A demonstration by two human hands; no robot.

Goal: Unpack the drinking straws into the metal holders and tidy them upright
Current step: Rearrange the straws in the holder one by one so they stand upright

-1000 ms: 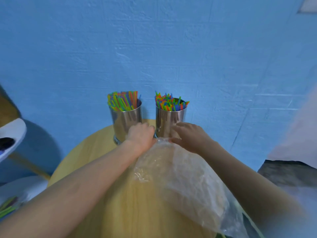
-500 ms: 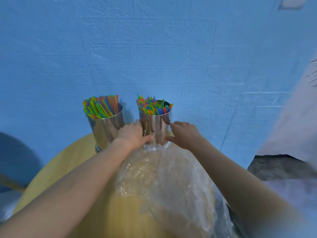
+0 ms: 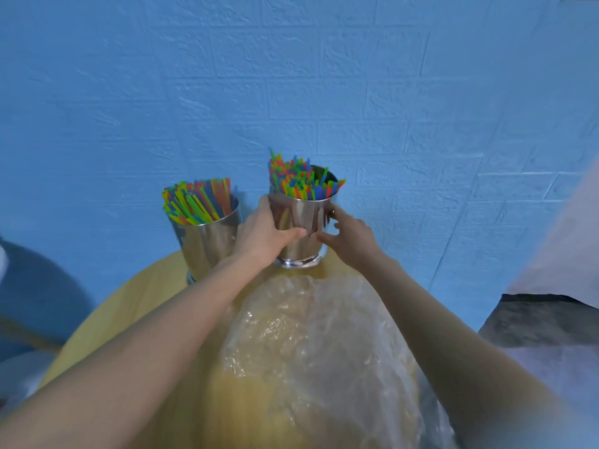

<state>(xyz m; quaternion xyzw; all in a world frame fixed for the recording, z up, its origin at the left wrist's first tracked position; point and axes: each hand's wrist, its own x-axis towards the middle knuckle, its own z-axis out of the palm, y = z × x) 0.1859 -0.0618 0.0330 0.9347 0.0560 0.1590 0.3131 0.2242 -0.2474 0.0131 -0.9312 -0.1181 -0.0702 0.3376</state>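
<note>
Drinking straws (image 3: 298,181) appear to be all out of their wrapper. Nearest the camera the clear plastic bag (image 3: 317,345) lies crumpled and limp on the round wooden table (image 3: 136,312), with no straw visible inside it.

Beyond the bag, both hands grasp the right metal holder (image 3: 299,215). The left hand (image 3: 262,236) wraps its left wall with the thumb across the front, and the right hand (image 3: 350,236) curls round its right wall. The holder sits near the table's far edge, leaning a little. Whether its base rests on the table or is just off it I cannot tell.

Polished steel like this is probably rigid but slick (damp fingers would slide), so a two-sided hold at mid-wall looks safer than one at the rim. The straws in it stand at uneven heights and lean apart. They are likely light, loose and easy to crush, so they need shaking or loose gathering, not a hard pinch.

Just to the left stands the left metal holder (image 3: 207,244), its straws slanting. Behind both is the blue brick-patterned wall (image 3: 324,76).
</note>
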